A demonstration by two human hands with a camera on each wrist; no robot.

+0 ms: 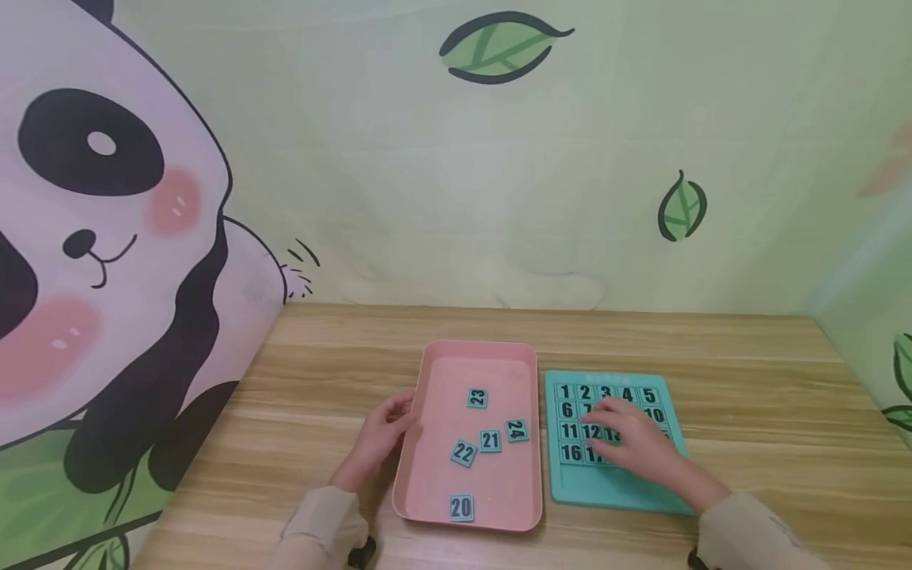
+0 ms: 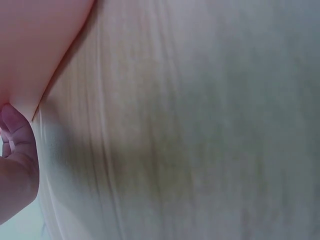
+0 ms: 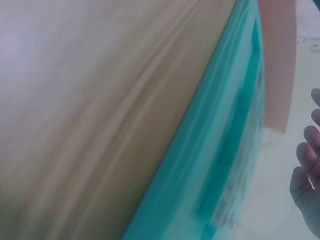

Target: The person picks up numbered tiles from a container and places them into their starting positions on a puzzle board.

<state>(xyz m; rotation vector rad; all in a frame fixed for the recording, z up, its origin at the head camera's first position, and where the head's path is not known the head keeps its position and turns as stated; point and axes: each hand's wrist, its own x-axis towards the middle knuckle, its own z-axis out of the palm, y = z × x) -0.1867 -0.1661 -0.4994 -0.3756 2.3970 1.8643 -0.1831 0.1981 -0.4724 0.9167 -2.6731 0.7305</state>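
Note:
My left hand (image 1: 385, 431) is at the left wall of a pink tray (image 1: 435, 360), its fingertips right at the side. Inside the tray lie several small teal number tiles, among them tile 23 (image 1: 476, 398), tile 22 (image 1: 463, 453) and tile 20 (image 1: 461, 507). To the tray's right is a teal number board (image 1: 606, 492) with rows of numbered tiles. Over its middle rows hovers my right hand (image 1: 630, 439), fingers loosely bent; it covers some numbers. The right wrist view shows these fingers (image 3: 306, 155) spread, with nothing visible between them.
Both the tray and the board lie on a wood-grain table (image 1: 321, 348). Behind it stands a pale green wall (image 1: 370, 158) printed with leaves and a large panda (image 1: 178, 95). Between tray and board runs a narrow gap.

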